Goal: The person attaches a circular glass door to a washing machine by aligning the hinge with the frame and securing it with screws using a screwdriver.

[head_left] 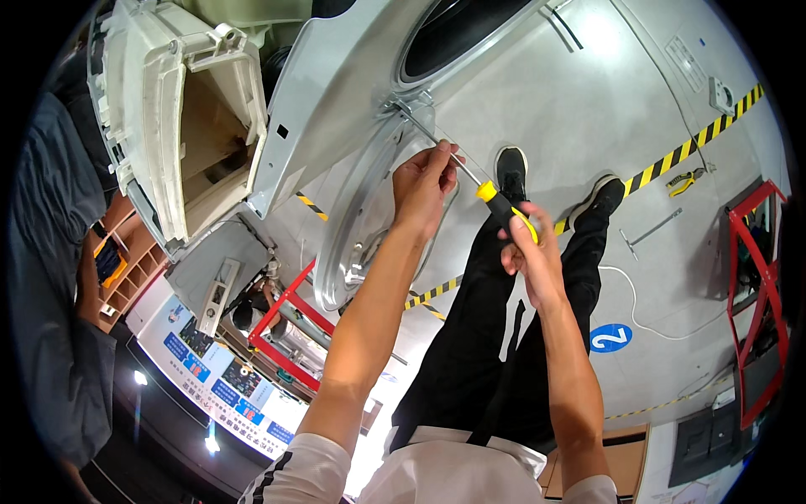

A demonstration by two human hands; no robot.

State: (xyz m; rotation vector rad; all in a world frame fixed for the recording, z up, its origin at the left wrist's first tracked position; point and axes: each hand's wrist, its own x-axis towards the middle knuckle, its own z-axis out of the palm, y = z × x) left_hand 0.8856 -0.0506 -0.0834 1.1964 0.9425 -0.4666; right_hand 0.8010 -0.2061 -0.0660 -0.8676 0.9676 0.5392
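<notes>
A screwdriver (495,197) with a yellow and black handle and a long metal shaft is in my right hand (537,256), whose fingers are wrapped round the handle. My left hand (426,186) pinches the shaft partway along. The shaft's tip reaches a small metal bracket (400,106) at the lower edge of a silver-grey washing machine cabinet (332,92). Below the bracket hangs the round door (353,235), a ring with a clear bowl, partly behind my left forearm. The exact contact at the tip is too small to make out.
A cream plastic detergent drawer housing (172,134) sits at the upper left. Yellow-handled pliers (687,182) and a metal T-handle tool (651,235) lie on the floor to the right. A red-framed rack (760,260) stands at the far right. Another person's dark sleeve (59,252) is at the left.
</notes>
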